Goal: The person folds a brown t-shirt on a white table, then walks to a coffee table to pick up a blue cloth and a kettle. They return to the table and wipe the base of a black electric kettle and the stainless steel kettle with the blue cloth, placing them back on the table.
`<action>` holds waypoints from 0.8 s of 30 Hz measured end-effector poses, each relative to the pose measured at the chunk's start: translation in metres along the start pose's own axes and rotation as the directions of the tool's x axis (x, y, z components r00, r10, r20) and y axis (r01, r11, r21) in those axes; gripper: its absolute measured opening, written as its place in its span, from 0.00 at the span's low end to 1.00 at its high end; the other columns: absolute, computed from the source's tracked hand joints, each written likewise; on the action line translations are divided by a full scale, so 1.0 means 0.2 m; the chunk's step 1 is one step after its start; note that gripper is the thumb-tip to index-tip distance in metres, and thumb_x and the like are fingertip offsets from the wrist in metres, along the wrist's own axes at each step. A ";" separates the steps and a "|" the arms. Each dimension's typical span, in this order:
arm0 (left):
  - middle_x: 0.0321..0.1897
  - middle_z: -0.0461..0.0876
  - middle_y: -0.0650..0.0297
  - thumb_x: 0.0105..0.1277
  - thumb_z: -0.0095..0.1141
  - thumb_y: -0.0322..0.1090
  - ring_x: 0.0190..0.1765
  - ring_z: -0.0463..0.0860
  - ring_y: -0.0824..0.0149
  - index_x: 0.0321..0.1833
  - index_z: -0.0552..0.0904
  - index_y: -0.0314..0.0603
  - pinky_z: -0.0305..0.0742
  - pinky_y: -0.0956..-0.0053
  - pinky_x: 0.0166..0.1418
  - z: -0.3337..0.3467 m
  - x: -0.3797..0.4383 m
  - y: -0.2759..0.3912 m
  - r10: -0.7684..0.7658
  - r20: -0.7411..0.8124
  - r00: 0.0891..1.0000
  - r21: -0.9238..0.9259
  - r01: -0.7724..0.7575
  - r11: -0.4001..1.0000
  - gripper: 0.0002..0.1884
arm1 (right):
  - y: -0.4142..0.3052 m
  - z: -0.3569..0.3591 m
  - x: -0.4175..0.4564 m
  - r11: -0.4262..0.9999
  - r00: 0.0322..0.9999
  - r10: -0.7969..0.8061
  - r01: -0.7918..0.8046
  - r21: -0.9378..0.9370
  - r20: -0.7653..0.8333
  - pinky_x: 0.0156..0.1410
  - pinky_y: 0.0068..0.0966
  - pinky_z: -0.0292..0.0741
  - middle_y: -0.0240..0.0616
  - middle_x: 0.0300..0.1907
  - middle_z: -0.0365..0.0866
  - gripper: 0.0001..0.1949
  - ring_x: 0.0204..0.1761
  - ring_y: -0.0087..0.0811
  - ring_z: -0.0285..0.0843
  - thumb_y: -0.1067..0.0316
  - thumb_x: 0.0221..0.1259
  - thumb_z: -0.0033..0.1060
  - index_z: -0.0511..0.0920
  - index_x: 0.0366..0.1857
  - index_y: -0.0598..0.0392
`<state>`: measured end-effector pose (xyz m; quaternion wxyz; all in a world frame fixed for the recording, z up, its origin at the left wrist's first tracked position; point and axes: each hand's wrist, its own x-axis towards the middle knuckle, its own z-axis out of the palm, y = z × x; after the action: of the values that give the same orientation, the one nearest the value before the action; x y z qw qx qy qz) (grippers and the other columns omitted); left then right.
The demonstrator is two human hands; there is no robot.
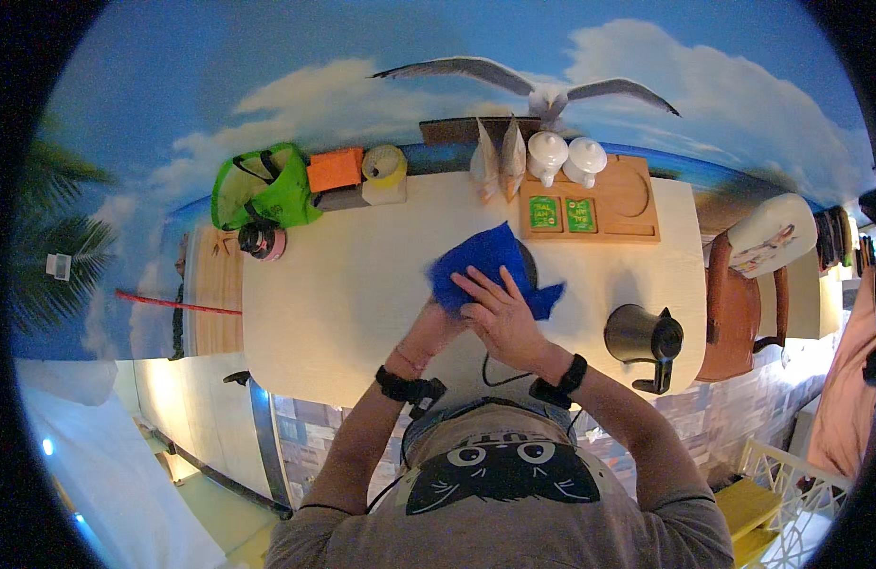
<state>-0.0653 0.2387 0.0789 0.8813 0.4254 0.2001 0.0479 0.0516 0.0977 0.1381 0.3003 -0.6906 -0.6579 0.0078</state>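
A blue cloth [481, 267] is held up in front of me over the middle of the table. My right hand [505, 316] presses on its near face with the fingers spread. Under the lower left edge of the cloth is my left hand [441, 327], its fingers hidden by the fabric. Behind the cloth shows the curved edge of a dark round object [529, 264], mostly covered. A thin black cord [491, 377] loops below my hands. To the right a dark electric kettle [641, 334] stands on the table, handle towards me.
A wooden tray [630, 188] at the back right bears white lidded cups [566, 158] and green packets [562, 215]. Beside it stand two pouches [498, 160]. At the back left are a green bag [264, 185], an orange cloth [335, 168] and a pink-and-black container [264, 242]. A chair [740, 306] stands right.
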 end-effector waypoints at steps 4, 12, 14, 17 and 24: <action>0.68 0.70 0.60 0.63 0.53 0.26 0.69 0.71 0.56 0.74 0.60 0.44 0.72 0.54 0.70 0.10 -0.02 0.02 -0.064 0.054 0.996 -0.067 0.068 0.995 0.35 | 0.05 -0.04 0.08 0.990 0.992 0.126 -0.125 0.060 -0.006 0.79 0.52 0.51 0.40 0.71 0.68 0.20 0.75 0.46 0.58 0.68 0.63 0.53 0.74 0.60 0.49; 0.67 0.71 0.58 0.61 0.53 0.28 0.69 0.72 0.55 0.74 0.62 0.45 0.69 0.51 0.72 0.29 -0.10 0.16 0.099 0.026 0.995 -0.327 -0.085 0.941 0.34 | 0.07 -0.18 0.05 0.965 0.963 0.245 -0.230 0.125 -0.113 0.79 0.52 0.52 0.45 0.74 0.60 0.25 0.76 0.48 0.55 0.62 0.67 0.55 0.70 0.68 0.44; 0.68 0.70 0.56 0.63 0.52 0.30 0.70 0.71 0.55 0.74 0.63 0.43 0.67 0.51 0.73 0.28 -0.09 0.19 0.122 0.004 0.993 -0.394 -0.110 0.913 0.33 | 0.00 -0.16 0.01 0.937 0.939 0.321 -0.297 0.182 -0.120 0.79 0.51 0.52 0.46 0.76 0.57 0.26 0.77 0.48 0.53 0.61 0.66 0.58 0.69 0.69 0.43; 0.69 0.70 0.54 0.71 0.50 0.37 0.70 0.70 0.55 0.73 0.64 0.39 0.64 0.52 0.75 0.28 -0.09 0.20 0.101 -0.063 0.993 -0.494 -0.119 0.861 0.28 | -0.11 -0.18 -0.01 0.964 0.963 0.265 -0.266 -0.025 -0.057 0.79 0.51 0.51 0.46 0.77 0.53 0.29 0.78 0.47 0.51 0.60 0.64 0.60 0.68 0.70 0.41; 0.68 0.71 0.53 0.75 0.48 0.43 0.70 0.71 0.55 0.72 0.65 0.39 0.64 0.52 0.75 0.33 -0.11 0.23 0.083 -0.099 0.992 -0.509 -0.122 0.852 0.26 | 0.00 -0.22 -0.01 0.982 0.980 0.187 -0.187 0.009 -0.071 0.78 0.53 0.52 0.43 0.77 0.55 0.27 0.79 0.44 0.51 0.61 0.61 0.62 0.72 0.67 0.38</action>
<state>-0.0556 0.2144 0.1569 0.9510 0.1831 0.1891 0.1619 0.0692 0.0777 0.1728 0.3221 -0.7490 -0.5789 0.0122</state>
